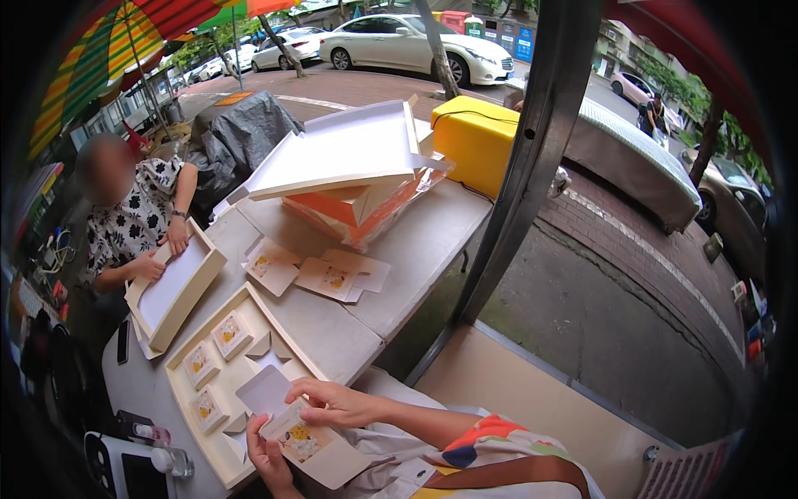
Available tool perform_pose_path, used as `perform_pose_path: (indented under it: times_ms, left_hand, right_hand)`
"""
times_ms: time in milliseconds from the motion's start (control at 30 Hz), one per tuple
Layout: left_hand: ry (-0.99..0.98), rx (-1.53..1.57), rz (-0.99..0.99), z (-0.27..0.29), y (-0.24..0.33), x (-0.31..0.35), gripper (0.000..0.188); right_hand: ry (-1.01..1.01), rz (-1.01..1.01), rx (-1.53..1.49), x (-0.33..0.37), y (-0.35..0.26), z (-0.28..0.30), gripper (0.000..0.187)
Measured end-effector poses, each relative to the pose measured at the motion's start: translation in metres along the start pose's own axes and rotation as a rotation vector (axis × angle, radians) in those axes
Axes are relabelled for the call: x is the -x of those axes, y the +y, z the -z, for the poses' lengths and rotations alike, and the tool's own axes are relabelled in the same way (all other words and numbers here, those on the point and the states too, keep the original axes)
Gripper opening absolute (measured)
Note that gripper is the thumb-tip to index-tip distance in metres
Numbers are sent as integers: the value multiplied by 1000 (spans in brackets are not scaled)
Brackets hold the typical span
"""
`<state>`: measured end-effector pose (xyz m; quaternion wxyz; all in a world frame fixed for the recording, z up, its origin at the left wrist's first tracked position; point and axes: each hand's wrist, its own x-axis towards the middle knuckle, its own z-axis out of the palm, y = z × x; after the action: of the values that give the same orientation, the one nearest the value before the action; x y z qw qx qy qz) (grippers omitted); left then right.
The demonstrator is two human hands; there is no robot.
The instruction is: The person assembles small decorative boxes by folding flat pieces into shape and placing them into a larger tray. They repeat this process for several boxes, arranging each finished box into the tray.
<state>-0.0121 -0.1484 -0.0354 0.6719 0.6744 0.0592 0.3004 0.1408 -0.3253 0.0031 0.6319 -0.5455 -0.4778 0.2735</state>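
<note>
A cream folding carton point(303, 449) with a yellow floral print is between my two hands, its pale inner flap raised. My left hand point(270, 457) grips its lower left side, thumb along the edge. My right hand point(339, 406) pinches the upper edge near the flap. Just beyond lies a shallow cream tray point(287, 333) on the table. Several small printed boxes sit in it, one of them a square box point(230, 333) near its far end. Folded cream pieces point(268, 353) also stand in the tray. The carton covers part of its near right side.
Across the table a person point(137, 212) holds a cream box lid point(176, 287). Unfolded cartons point(332, 279) lie mid-table. A large open tray point(337, 150) rests on an orange box point(332, 208). A metal post point(524, 183) rises at right; a clear bottle point(172, 461) stands near left.
</note>
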Motion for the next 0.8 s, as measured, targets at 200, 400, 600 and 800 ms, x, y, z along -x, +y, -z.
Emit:
perform_pose_path:
  times_ms: [200, 400, 600, 800]
  left_hand:
    - [-36, 134, 84, 5, 8, -5, 58]
    - [-51, 171, 37, -8, 1, -15, 52]
    - [-97, 141, 39, -3, -3, -15, 51]
    - [3, 140, 5, -7, -2, -11, 51]
  right_hand:
    - [54, 37, 27, -5, 0, -12, 32]
    - [196, 42, 77, 1, -1, -7, 33]
    - [205, 35, 23, 3, -1, -6, 31]
    - [235, 138, 39, -1, 9, -10, 29]
